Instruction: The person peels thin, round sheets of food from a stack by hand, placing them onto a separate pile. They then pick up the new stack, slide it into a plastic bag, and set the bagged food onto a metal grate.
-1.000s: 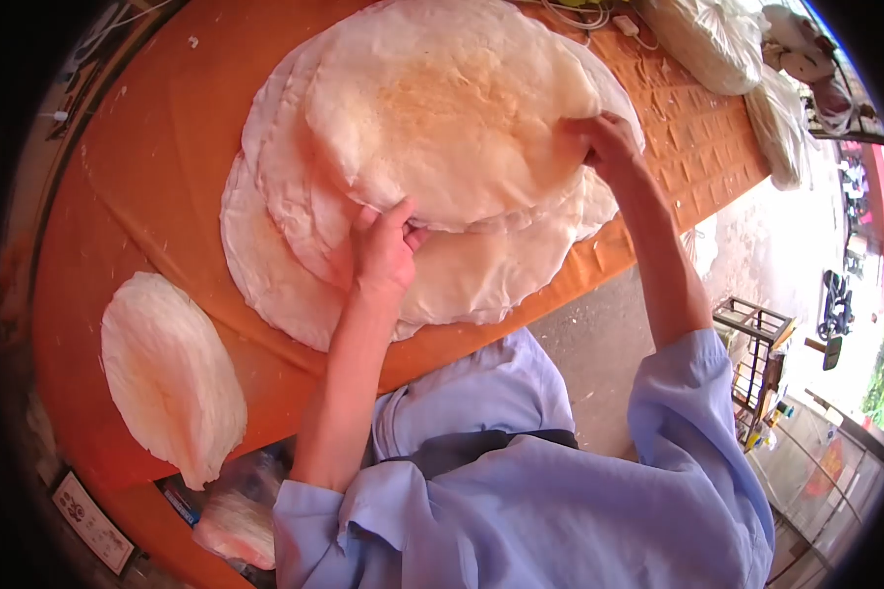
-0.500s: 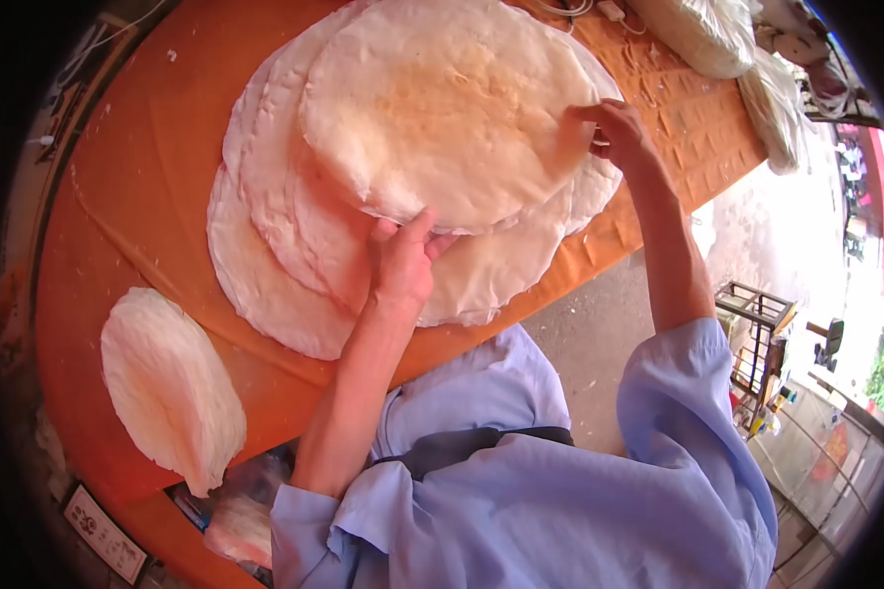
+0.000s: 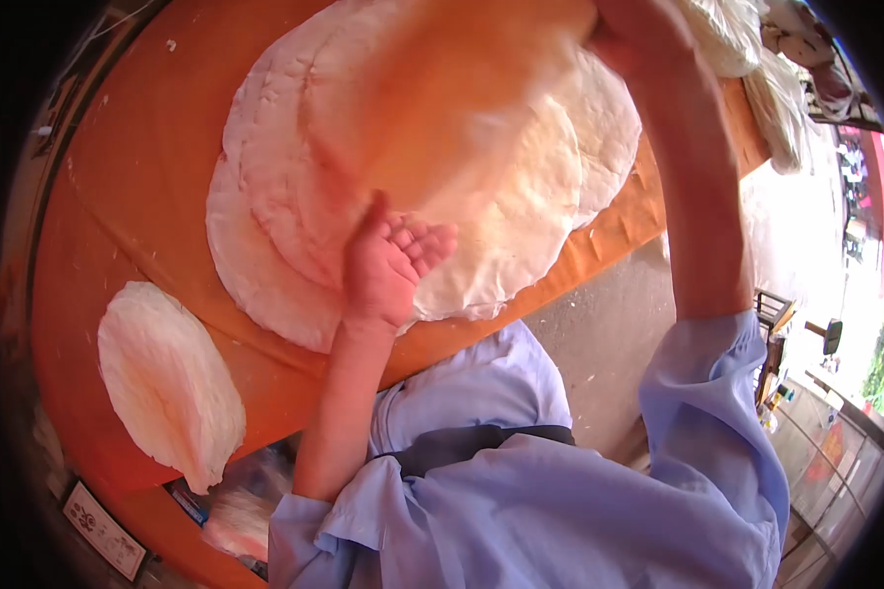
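Several large, thin, whitish round sheets lie stacked and overlapping on the orange table cover. Above them a blurred sheet is lifted, its upper part cut off by the frame edge. At its right edge my right hand is raised, gripping it with the fingers partly hidden. My left hand hovers over the near part of the stack, palm up, fingers apart and slightly curled, holding nothing. A separate, folded oval whitish piece rests on the cover at the left.
The orange table cover has its near edge by my lap. Plastic bags lie at the back right. Under the table's near left edge is another plastic bag. A metal rack stands on the floor to the right.
The top sheet has been lifted off the stack by my right hand, which moved up toward the camera. My left hand has let go of the sheet's near edge and turned palm up.
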Action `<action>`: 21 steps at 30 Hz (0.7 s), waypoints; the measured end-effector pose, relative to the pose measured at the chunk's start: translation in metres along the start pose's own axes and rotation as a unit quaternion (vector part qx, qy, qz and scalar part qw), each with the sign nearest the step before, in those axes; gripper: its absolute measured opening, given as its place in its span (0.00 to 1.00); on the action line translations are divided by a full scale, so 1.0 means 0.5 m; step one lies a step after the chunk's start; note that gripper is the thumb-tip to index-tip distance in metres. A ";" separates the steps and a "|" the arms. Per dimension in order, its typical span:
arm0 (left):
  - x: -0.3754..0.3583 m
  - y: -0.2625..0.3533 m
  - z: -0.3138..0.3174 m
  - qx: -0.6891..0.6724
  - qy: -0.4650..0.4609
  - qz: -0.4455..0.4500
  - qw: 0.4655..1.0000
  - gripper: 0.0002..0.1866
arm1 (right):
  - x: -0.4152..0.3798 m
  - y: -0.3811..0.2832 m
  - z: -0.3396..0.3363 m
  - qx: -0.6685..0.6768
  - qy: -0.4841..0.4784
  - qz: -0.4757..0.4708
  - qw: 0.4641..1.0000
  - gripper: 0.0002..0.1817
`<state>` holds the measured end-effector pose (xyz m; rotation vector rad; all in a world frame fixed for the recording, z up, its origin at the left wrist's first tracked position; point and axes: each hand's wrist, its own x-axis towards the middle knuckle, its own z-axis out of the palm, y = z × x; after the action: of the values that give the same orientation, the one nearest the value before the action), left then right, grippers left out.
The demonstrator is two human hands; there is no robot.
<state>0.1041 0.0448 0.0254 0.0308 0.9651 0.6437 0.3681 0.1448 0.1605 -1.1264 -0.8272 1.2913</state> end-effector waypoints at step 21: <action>-0.077 0.157 0.054 0.131 -0.002 0.243 0.961 0.21 | -0.191 0.068 -0.113 -0.047 0.133 0.039 0.989 0.13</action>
<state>0.0703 0.0955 0.0939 0.5176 1.0407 0.9594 0.3980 0.0388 0.1240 -1.3838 -0.6544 1.1427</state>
